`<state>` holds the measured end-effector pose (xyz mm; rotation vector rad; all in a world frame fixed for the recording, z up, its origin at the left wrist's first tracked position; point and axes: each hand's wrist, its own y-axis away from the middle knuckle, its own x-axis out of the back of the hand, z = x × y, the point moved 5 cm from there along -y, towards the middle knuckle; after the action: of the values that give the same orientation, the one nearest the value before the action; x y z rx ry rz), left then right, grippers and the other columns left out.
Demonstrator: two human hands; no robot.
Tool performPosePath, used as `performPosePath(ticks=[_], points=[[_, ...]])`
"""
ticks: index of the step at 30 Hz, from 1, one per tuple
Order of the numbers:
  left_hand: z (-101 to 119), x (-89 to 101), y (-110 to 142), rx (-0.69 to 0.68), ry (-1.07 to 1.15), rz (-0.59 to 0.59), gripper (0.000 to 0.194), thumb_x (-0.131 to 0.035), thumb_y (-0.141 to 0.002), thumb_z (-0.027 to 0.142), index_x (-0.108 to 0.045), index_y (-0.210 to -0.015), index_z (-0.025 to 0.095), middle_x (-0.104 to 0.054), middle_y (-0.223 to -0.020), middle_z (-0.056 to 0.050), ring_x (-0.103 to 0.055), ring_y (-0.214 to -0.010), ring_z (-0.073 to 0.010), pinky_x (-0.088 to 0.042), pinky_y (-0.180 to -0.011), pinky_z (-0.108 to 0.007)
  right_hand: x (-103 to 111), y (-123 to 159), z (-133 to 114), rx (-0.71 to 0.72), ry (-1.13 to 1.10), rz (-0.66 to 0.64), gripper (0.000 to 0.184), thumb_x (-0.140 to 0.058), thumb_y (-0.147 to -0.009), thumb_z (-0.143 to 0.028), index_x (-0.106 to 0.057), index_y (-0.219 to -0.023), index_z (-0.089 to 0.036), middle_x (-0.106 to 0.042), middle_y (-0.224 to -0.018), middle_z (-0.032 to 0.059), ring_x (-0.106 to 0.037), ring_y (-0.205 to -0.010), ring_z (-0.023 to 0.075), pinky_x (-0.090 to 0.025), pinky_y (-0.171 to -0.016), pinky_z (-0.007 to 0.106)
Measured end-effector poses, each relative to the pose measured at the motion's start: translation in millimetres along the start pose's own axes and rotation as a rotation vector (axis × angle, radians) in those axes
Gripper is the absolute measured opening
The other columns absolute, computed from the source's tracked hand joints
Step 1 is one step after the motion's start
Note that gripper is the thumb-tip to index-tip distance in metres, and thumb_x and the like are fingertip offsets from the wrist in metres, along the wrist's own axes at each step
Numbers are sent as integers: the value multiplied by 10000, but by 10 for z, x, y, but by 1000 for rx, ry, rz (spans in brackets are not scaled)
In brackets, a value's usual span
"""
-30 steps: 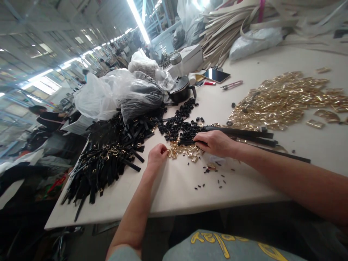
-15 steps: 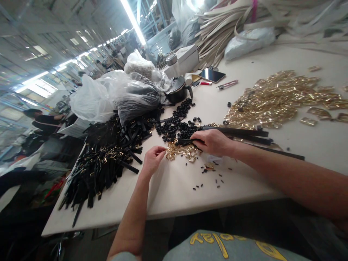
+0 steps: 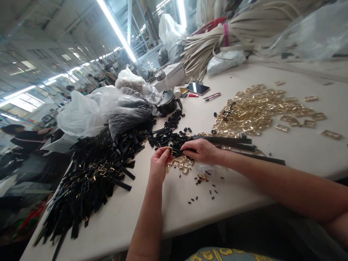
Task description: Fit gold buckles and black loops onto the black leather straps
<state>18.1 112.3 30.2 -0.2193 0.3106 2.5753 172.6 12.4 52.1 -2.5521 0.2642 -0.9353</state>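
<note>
My left hand (image 3: 161, 159) pinches a small gold buckle (image 3: 170, 149) between thumb and fingertips. In my right hand (image 3: 199, 149) is a black strap (image 3: 178, 151), its end pointing left and meeting the buckle; whether it passes through the frame I cannot tell. Just below my fingers lie loose gold buckles (image 3: 179, 165). Behind them spreads a heap of small black loops (image 3: 170, 135). More black straps (image 3: 231, 141) lie beyond my right wrist. Several tiny black pieces (image 3: 212, 192) are scattered in front of me.
Black straps with buckles (image 3: 95, 174) pile up on the left. Gold rectangular fittings (image 3: 247, 112) heap at the right. Farther back are plastic bags (image 3: 81, 112), a dark lidded pot (image 3: 166, 103), a phone (image 3: 198, 88), snips (image 3: 212, 96) and beige strips (image 3: 202, 47). A person (image 3: 27, 139) is at far left.
My left hand has lifted a gold buckle from the small pile and brought it to the strap's end. My right hand still holds the strap. The camera view has shifted right.
</note>
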Motion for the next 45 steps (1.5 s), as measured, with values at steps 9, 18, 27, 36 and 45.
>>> performPosePath(ticks=[9,18,27,36,45], points=[[-144,-110,-1,86,158,-29,365,-845,-630,392,-703,-876,164,-700,-753,0,-628,-599,-57,-522,-618,-171,-51,14,54,-199,-185,-49,171,-524,-872,-243,-662,-865,-141,-588,-588,-30,-474,-526,89,-343,-531,211],[-203,-161,37,145,183,-62,399,-884,-576,335,-719,-892,154,-684,-732,14,-605,-554,-39,-495,-561,-137,-118,24,77,-183,-149,-101,146,-536,-847,-213,-668,-859,-153,-589,-625,-30,-463,-556,88,-340,-555,211],[-221,-257,72,102,71,-52,403,-882,-566,336,-694,-867,146,-618,-609,40,-512,-485,-33,-408,-486,-146,-136,20,52,-163,-168,-84,137,-541,-777,-163,-666,-829,-145,-600,-657,-27,-482,-580,88,-369,-576,201],[-318,-302,92,168,124,-105,440,-882,-562,357,-548,-794,190,-585,-603,64,-469,-446,-34,-334,-429,-143,-178,28,82,-173,-12,-158,144,-624,-793,-258,-606,-692,-156,-553,-608,-33,-464,-566,90,-299,-552,208],[-277,-325,137,71,136,-117,370,-845,-620,397,-620,-819,181,-643,-686,31,-568,-540,-61,-437,-525,-176,-112,20,53,-229,-92,-142,240,-588,-824,-348,-599,-681,-155,-520,-576,-40,-422,-553,84,-277,-537,214]])
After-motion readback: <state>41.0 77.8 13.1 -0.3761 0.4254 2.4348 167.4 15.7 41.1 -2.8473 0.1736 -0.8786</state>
